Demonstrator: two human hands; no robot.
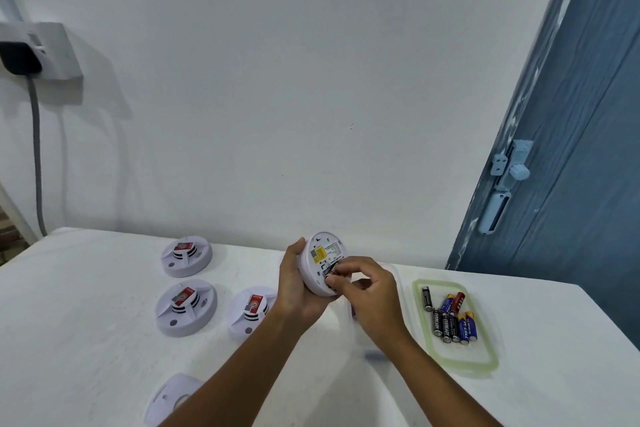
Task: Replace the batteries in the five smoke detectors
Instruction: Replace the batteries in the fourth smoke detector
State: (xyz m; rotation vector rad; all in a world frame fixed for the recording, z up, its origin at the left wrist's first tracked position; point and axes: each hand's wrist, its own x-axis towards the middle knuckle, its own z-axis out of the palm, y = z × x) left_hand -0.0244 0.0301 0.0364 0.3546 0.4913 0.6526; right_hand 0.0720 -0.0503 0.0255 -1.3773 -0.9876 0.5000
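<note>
My left hand (294,288) holds a white smoke detector (320,262) tilted up above the table, its back with a yellow label facing me. The fingertips of my right hand (367,291) pinch a dark battery (331,270) at the detector's battery slot. Three more detectors sit face up on the white table: one at the back left (186,256), one in front of it (186,307) and one beside my left wrist (251,312). A further detector (169,399) lies at the bottom edge, partly hidden by my left forearm.
A clear lid with a green rim (485,362) lies to the right and holds several loose batteries (450,319). A clear container (374,354) sits under my right forearm. A wall socket with a grey cable (36,149) is at left, a blue door (571,184) at right.
</note>
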